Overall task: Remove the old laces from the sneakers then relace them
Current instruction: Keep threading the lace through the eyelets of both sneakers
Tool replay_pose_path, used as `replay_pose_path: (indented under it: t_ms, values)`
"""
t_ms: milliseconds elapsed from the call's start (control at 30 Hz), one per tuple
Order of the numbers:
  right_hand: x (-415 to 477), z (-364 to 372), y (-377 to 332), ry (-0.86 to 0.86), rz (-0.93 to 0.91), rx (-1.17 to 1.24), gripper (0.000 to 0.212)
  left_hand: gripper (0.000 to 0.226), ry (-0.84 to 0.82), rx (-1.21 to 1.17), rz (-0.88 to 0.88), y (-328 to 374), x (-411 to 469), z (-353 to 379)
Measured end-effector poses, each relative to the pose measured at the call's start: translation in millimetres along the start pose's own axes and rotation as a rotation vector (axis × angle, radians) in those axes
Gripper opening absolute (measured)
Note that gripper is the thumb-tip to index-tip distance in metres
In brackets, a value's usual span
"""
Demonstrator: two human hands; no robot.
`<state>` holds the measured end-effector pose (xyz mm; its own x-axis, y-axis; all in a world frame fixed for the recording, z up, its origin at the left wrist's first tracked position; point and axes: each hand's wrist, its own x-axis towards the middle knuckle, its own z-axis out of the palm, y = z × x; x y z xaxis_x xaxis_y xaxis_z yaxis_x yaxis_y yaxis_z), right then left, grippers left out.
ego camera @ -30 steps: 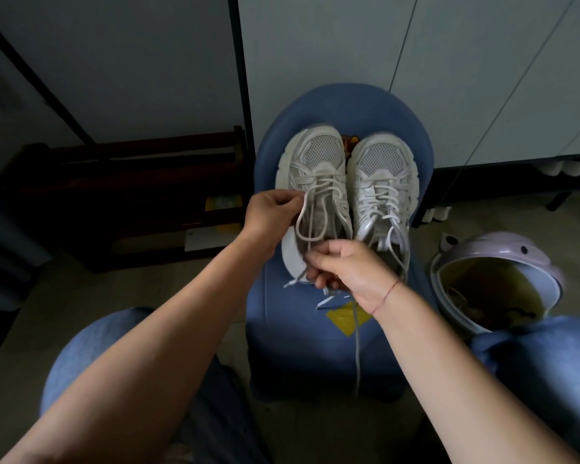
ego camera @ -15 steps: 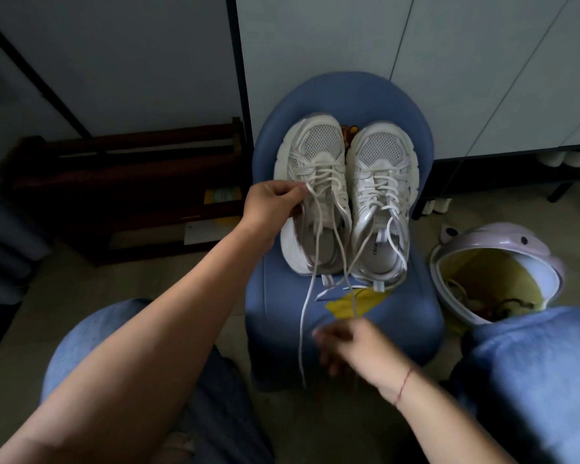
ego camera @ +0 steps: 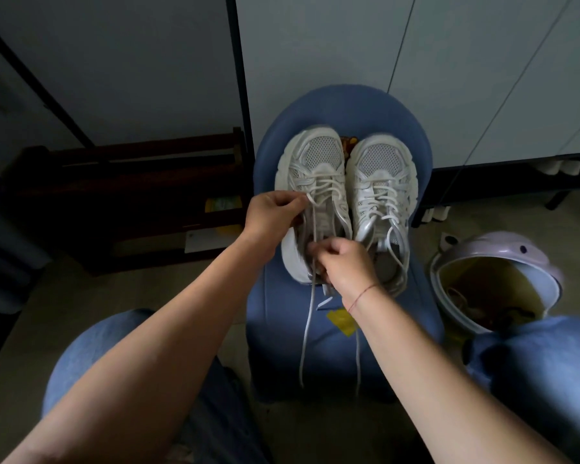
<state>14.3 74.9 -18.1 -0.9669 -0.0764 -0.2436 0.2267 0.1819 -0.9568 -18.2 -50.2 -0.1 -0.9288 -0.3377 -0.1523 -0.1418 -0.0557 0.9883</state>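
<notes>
This is the unlacing bit, first shoe of the pair. The left hand is up by the eyelets of the left sneaker, thumb and fingers pinched on the lace where it crosses. I'd use that hand to keep the crossing slack and steady the shoe so it doesn't slide off the blue stool. Both sneakers sit side by side on it, toes pointing away.

The right hand is lower, near the collar of the same shoe, fingers curled round the lace strands. Two loose ends dangle over the front of the stool.

Tip imo: pull one crossing at a time, straight out of its eyelet. Don't yank the whole lace or it'll bunch up and drag the shoe. Work from the top row towards the toe.

The right sneaker looks fully laced, loops flopping over its side, so I'd say that one's not started.

There's only one container, a lavender-rimmed bin on the floor right of the stool. It's open, with a yellowish liner and some dark bits and maybe stringy stuff at the bottom. Too dim to say what.
</notes>
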Motion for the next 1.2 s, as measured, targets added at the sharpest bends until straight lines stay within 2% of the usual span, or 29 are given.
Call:
replay_pose_path:
  t_ms: [300, 400, 533, 600, 700, 767, 900, 967, 1067, 1200]
  values:
    - [-43, -23, 29, -0.205, 0.050, -0.134, 0.016, 0.003, -0.004, 0.006, 0.020, -2, -1, 0]
    - [-49, -32, 20, -0.260, 0.044, -0.128, 0.019, 0.003, 0.009, 0.027, 0.031, -1, -2, 1]
    - [-56, -43, -1, -0.453, 0.070, -0.109, 0.019, 0.008, -0.005, 0.070, 0.026, 3, -6, 1]
    - [-55, -52, -11, -0.498, 0.064, -0.079, 0.015, 0.013, 0.003, 0.103, 0.073, 8, -12, 2]
    - [-43, -70, -32, -0.417, 0.006, 0.007, 0.012, 0.012, 0.027, 0.156, 0.241, 18, -26, 3]
    - [-31, -82, -46, -0.359, -0.029, 0.080, 0.008, 0.014, -0.079, 0.154, 0.289, 23, -37, 7]
    - [-10, -98, -68, -0.319, -0.040, 0.195, 0.006, 0.017, -0.423, 0.073, 0.095, 23, -57, 20]
    - [1, -103, -75, -0.298, -0.045, 0.218, 0.010, 0.025, -0.524, 0.099, 0.022, 21, -61, 23]
    - [17, -113, -76, -0.234, -0.010, 0.330, 0.012, 0.030, -0.537, 0.151, 0.028, 21, -57, 22]
    - [34, -128, -65, -0.184, 0.193, 0.601, 0.018, 0.030, -0.490, 0.145, 0.024, 27, -49, 20]
